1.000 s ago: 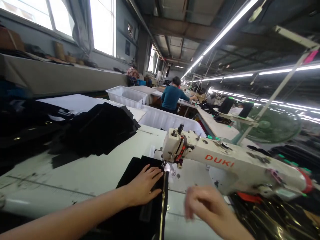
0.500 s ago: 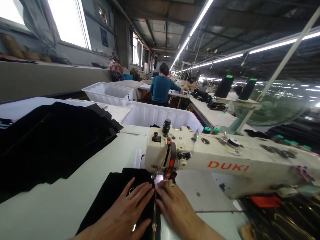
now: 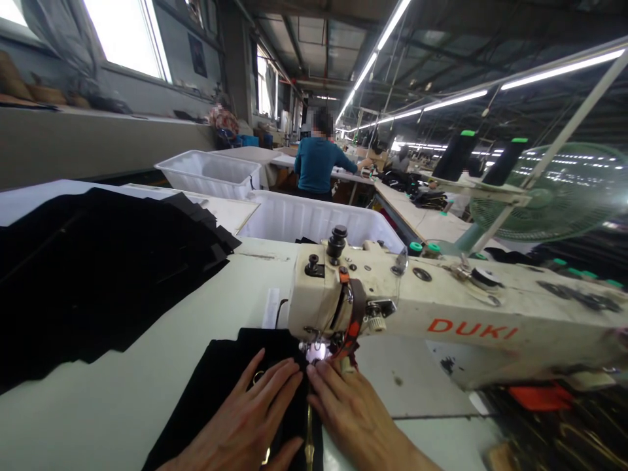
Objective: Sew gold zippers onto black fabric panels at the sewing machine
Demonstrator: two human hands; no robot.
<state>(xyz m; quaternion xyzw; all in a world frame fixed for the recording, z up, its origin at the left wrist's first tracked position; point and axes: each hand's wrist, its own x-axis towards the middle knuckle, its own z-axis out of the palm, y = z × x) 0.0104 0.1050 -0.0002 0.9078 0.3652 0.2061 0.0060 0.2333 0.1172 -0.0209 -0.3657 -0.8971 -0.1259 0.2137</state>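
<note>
A piece of black fabric (image 3: 223,376) with a gold zipper (image 3: 309,439) along its right edge lies under the needle of a cream DUKI sewing machine (image 3: 441,307). My left hand (image 3: 245,418) lies flat on the fabric, fingers spread and pointing at the presser foot. My right hand (image 3: 350,412) presses down just right of the zipper, its fingertips touching the lit needle area (image 3: 316,351). Neither hand grips anything; both press the cloth onto the table.
A large stack of black cut pieces (image 3: 98,261) covers the table's left side. Two white plastic bins (image 3: 314,222) stand behind the machine. A green fan (image 3: 554,196) and thread cones (image 3: 456,154) are at the right. A person in a teal top (image 3: 318,163) works further back.
My right hand came down from mid-air to the fabric beside the needle. Both hands have slid slightly forward, and the camera has moved closer to the machine.
</note>
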